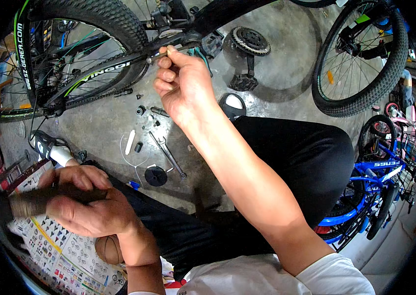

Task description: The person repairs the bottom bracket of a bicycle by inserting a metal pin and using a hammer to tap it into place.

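Black bike frame (119, 61) by right hand (181, 81) pinching small tool (156, 55), left hand (87, 201) gripping brush (31, 201), spanner (168, 155) on floor

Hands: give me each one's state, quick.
Left hand: closed around a dark, blurred handle.
Right hand: closed, pinching a small metal tool.

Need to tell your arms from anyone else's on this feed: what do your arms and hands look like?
Both forearms are bare, with no gloves, watch or rings that I can see on the left hand or right hand. A short white sleeve shows at the right upper arm; black trousers below.
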A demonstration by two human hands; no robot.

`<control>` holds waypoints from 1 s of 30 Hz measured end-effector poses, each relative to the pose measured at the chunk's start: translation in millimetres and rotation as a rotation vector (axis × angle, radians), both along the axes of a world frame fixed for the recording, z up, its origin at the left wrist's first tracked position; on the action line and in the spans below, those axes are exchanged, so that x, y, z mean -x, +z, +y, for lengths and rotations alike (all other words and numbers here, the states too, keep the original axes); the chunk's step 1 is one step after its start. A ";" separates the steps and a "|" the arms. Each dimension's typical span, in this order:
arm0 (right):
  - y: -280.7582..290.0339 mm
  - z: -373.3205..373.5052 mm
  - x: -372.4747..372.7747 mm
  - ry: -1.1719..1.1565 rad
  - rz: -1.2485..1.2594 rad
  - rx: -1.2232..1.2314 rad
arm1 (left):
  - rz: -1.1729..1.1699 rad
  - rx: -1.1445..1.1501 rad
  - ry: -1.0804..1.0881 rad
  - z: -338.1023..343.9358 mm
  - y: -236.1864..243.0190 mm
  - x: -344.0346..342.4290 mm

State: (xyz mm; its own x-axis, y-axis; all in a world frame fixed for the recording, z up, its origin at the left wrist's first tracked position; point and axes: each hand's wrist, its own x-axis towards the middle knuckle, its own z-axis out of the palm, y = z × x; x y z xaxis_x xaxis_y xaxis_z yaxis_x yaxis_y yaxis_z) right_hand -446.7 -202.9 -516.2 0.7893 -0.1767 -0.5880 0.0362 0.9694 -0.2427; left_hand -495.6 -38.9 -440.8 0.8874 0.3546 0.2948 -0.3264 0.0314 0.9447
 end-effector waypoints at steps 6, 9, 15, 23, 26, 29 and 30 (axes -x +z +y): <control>-6.1 3.6 -1.1 0.024 -0.032 0.000 | 0.294 -0.686 -0.369 -0.9 -78.3 3.4; -2.1 -3.3 -1.9 0.006 -0.002 0.000 | 0.335 -0.312 -0.222 -9.4 -48.1 4.0; 2.6 -1.4 -0.6 0.011 -0.004 -0.026 | -0.103 0.087 -0.046 -8.0 -31.9 4.6; -2.8 -1.4 -0.9 -0.002 -0.011 -0.030 | 0.239 -0.311 -0.185 -2.5 -45.3 7.1; 3.3 -2.2 -3.4 0.003 -0.010 -0.042 | -0.027 -0.069 -0.078 7.6 -6.9 0.9; 0.7 -1.2 -4.5 -0.002 -0.023 -0.059 | 0.006 -0.495 -0.135 16.1 -66.2 -0.1; -2.6 -0.6 -4.6 -0.002 -0.026 -0.056 | -0.017 -0.757 -0.206 10.1 -71.6 -4.0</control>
State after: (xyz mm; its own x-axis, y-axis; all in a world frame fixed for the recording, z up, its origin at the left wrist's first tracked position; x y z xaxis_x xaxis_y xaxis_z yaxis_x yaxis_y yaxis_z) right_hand -442.0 -203.5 -518.8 0.8043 -0.1460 -0.5761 0.0440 0.9813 -0.1873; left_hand -491.6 -28.9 -512.4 0.9064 -0.1202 0.4049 -0.3991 -0.5578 0.7278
